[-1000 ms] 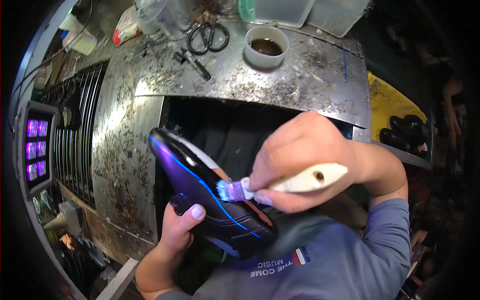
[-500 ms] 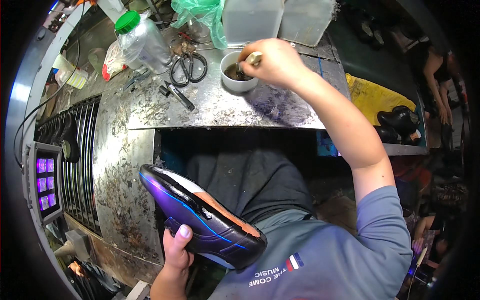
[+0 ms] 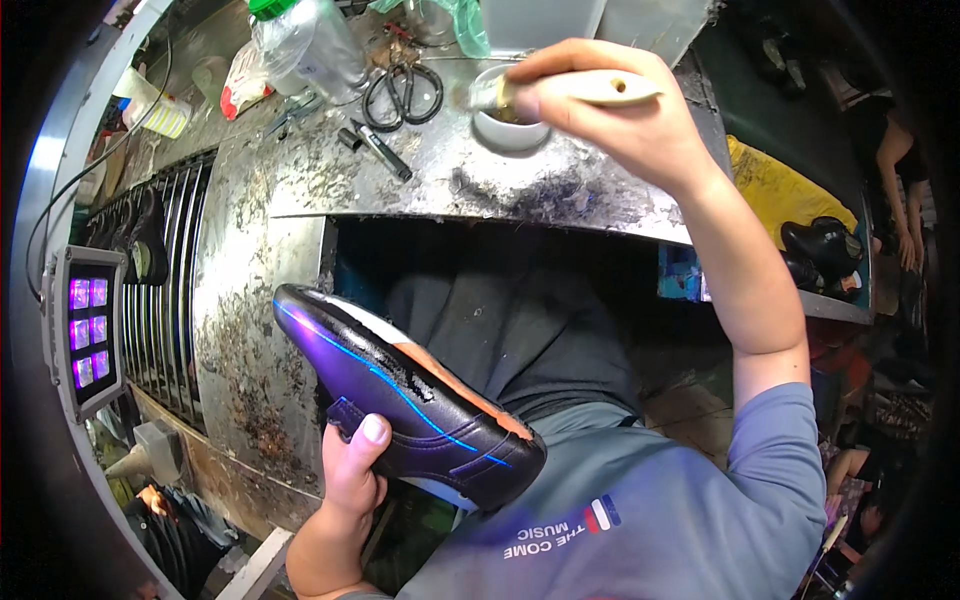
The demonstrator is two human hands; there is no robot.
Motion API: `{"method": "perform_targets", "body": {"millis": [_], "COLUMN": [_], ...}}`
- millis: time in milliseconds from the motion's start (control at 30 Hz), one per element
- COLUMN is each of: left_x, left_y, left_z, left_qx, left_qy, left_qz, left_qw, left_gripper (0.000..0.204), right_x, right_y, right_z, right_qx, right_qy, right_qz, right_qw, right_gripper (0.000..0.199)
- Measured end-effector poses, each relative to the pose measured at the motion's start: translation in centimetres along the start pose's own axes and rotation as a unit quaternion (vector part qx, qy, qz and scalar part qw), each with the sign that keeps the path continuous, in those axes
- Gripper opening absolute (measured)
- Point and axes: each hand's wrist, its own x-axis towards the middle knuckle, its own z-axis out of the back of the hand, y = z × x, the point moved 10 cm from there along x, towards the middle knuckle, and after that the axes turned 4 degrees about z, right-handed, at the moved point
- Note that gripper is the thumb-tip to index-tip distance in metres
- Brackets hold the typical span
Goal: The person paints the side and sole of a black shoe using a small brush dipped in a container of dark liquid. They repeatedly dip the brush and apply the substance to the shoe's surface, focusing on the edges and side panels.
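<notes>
My left hand [image 3: 352, 462] grips a black leather shoe upper [image 3: 410, 400] by its opening, thumb on the near side. The shoe lies tilted with its underside edge turned up, showing brown and white patches; a glowing blue line runs along its side. Over a white bowl [image 3: 510, 135] on the metal bench, my right hand [image 3: 620, 110] is closed around a flat brush [image 3: 600, 88] with a pale wooden handle. The brush's bristles point left, above the bowl's rim, and look blurred. Dark liquid shows inside the bowl, partly hidden by my fingers.
Scissors [image 3: 403, 97] with black handles and a black marker [image 3: 383, 152] lie left of the bowl. Behind them stands a clear jar [image 3: 325, 50] with a green lid. A purple-lit lamp [image 3: 90, 330] is at the left. Black shoes [image 3: 822, 250] rest on the right beside yellow cloth [image 3: 775, 195].
My right hand has lifted the brush out of the bowl and turned it level, handle to the right. The left hand still holds the shoe in much the same pose.
</notes>
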Motion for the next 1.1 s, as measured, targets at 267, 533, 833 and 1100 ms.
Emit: {"method": "perform_targets", "body": {"millis": [267, 533, 833, 1100], "left_x": [0.1, -0.3, 0.0, 0.1], "left_y": [-0.8, -1.3, -0.6, -0.4], "left_z": [-1.6, -1.9, -0.2, 0.6], "left_qx": [0.095, 0.111, 0.128, 0.040], "left_qy": [0.016, 0.003, 0.020, -0.015], "left_qz": [0.022, 0.029, 0.022, 0.002], "left_qw": [0.995, 0.993, 0.991, 0.999], "left_gripper": [0.080, 0.075, 0.072, 0.058], "right_x": [-4.8, -5.3, -6.4, -6.9], "right_y": [10.2, 11.3, 11.9, 12.2], "right_z": [-7.8, -9.3, -10.4, -10.9], "right_qx": [0.096, 0.060, 0.101, 0.097], "right_qy": [0.129, 0.165, 0.260, 0.313], "right_qz": [0.206, 0.206, 0.201, 0.194], "right_qw": [0.965, 0.963, 0.939, 0.925], "right_gripper": [0.015, 0.016, 0.014, 0.010]}}
